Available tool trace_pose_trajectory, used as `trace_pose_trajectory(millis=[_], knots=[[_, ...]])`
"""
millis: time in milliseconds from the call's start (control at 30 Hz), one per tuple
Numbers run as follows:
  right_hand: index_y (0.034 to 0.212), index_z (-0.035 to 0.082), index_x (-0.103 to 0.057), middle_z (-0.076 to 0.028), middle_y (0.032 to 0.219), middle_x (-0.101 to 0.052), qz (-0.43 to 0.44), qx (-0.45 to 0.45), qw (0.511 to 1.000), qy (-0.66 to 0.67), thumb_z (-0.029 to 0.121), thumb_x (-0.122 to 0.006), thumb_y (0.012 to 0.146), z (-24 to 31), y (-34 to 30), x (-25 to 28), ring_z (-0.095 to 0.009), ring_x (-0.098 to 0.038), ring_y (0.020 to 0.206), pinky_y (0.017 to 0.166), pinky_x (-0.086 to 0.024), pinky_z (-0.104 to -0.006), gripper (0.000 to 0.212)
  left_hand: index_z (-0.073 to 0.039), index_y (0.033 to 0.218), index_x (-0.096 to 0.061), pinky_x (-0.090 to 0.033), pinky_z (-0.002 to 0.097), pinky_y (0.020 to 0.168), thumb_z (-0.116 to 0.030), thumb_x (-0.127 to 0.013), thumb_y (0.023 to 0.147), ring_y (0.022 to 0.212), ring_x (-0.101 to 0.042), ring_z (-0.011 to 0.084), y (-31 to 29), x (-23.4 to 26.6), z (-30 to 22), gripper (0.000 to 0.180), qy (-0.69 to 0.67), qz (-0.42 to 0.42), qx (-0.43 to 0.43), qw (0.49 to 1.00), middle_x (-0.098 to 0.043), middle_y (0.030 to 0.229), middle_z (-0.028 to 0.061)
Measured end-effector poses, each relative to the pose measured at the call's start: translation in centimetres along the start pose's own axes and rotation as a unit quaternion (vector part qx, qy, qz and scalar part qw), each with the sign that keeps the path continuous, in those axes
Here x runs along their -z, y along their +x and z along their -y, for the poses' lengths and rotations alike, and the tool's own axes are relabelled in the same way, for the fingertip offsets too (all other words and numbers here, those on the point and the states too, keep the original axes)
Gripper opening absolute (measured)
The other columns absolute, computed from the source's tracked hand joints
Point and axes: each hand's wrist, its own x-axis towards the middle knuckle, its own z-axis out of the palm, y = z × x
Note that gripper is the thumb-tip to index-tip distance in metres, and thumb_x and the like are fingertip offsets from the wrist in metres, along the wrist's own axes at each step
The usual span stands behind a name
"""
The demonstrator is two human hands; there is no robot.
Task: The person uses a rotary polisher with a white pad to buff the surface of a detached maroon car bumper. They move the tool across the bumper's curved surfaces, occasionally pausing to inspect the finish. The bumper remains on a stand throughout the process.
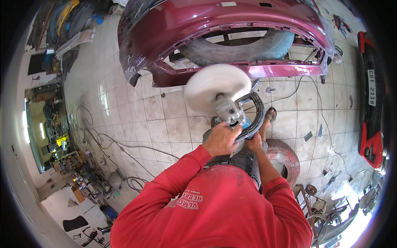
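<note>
Both of my hands are closed on a polisher with a silver gear head [226, 108] and a blue body. Its wide round white pad [206, 93] looks smeared, as if turning. My left hand [221, 139] wraps the near left end of the black loop handle [261, 108]. Behind the loop, my right hand [254, 141] grips the tool's body, with the fingers partly hidden. Just beyond the pad stands a glossy maroon car bumper [161, 31]; the pad overlaps its lower edge in view, and I cannot tell whether they touch.
A large tyre [235, 53] lies behind the bumper's opening, and another tyre [285, 159] is beside my right leg. Cables [136, 146] snake across the tiled floor [142, 118]. A red and black car part [370, 99] stands far right. Cluttered shelves [62, 163] line the left wall.
</note>
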Motion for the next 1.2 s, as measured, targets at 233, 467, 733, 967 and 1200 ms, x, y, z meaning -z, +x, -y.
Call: trace_pose_trajectory(millis=[233,467,733,967,1200], knots=[[0.117,0.004,-0.067,-0.025,0.114,-0.07,0.058,0.024,0.998,-0.003,0.007,-0.069,0.082,2.8,0.1,-6.8,-0.05,-0.064,0.114,0.098,-0.053,-0.0547,0.035,-0.005,0.109,-0.061,-0.051,0.0475,0.077,-0.017,-0.079,0.077,0.073,-0.066,0.0396,-5.9,3.9,3.4,0.038,0.021,-0.038,0.084,0.995,-0.069,0.073,0.0131],[0.127,0.006,-0.066,-0.023,0.121,-0.07,0.072,0.107,0.991,-0.022,0.006,-0.071,0.082,7.1,1.8,-8.8,-0.047,-0.064,0.117,0.099,-0.051,-0.0552,0.045,-0.004,0.116,-0.061,-0.049,0.054,0.07,-0.018,-0.08,0.083,0.077,-0.063,0.0432,-9.1,6.2,5.4,0.041,0.039,-0.085,0.182,0.979,-0.066,0.075,0.0174],[0.126,0.009,-0.069,-0.02,0.121,-0.071,0.035,0.046,0.998,-0.01,0.009,-0.074,0.081,1.9,1.2,-0.8,-0.044,-0.065,0.119,0.099,-0.053,-0.0508,0.046,-0.001,0.114,-0.061,-0.051,0.0524,0.066,-0.02,-0.082,0.079,0.069,-0.065,0.0406,-1.5,2.1,-0.2,0.045,0.046,-0.027,0.051,0.997,-0.066,0.07,0.0133],[0.125,0.008,-0.069,-0.024,0.117,-0.074,0.014,-0.03,0.999,0.023,0.005,-0.07,0.08,-4.3,0.9,9.5,-0.045,-0.068,0.117,0.097,-0.055,-0.0494,0.045,-0.003,0.115,-0.058,-0.052,0.0489,0.066,-0.021,-0.082,0.083,0.065,-0.065,0.0386,9.7,-3.6,-7.5,0.044,0.021,0.037,-0.031,0.999,-0.067,0.069,0.0107],[0.123,0.006,-0.071,-0.024,0.111,-0.076,0.043,-0.129,0.983,0.121,0.004,-0.07,0.078,-8.5,2.4,17.3,-0.04,-0.072,0.112,0.096,-0.056,-0.045,0.044,-0.001,0.118,-0.058,-0.053,0.0529,0.066,-0.025,-0.083,0.085,0.068,-0.068,0.0418,19.5,-8.5,-12.9,0.048,0.05,0.091,-0.045,0.994,-0.07,0.077,0.0166]])
